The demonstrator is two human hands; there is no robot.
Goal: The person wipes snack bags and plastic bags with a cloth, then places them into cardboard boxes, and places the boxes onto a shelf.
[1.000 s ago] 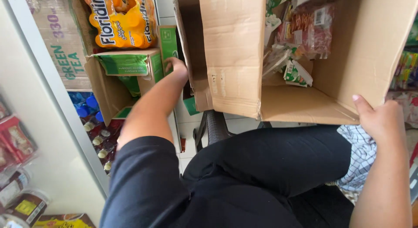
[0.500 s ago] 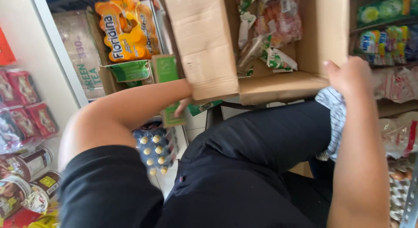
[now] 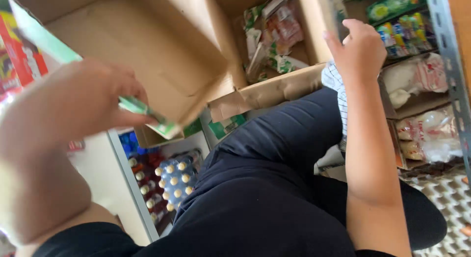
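Across the person's lap, a big open cardboard box (image 3: 162, 51) fills most of the view, its near flap (image 3: 267, 92) folded out over the dark trousers (image 3: 265, 188). Inside its far corner lies a heap of small snack packets (image 3: 272, 36), red, green and clear. To the right stands a metal shelf rack (image 3: 449, 55) stacked with bags of white goods (image 3: 422, 78) and, higher up, a row of green and yellow packets (image 3: 400, 26); an egg tray (image 3: 446, 203) shows at the bottom corner. To the left, beyond a pale frame, shrink-wrapped packs of small bottles (image 3: 171, 181) sit low down.

The left hand (image 3: 93, 97), blurred and close to the camera, is closed around a flat green-and-white carton (image 3: 147, 112) whose lower end sticks out below the fingers, just in front of the box's left wall. The right hand (image 3: 358, 48) rests on the box's right wall, fingers curled over the top edge and gripping it, with a bit of checked cloth (image 3: 333, 82) just beneath the wrist.

Room is tight: the rack crowds the right arm, the box blocks the front, and the only open gap lies between the box's underside and the bottles.
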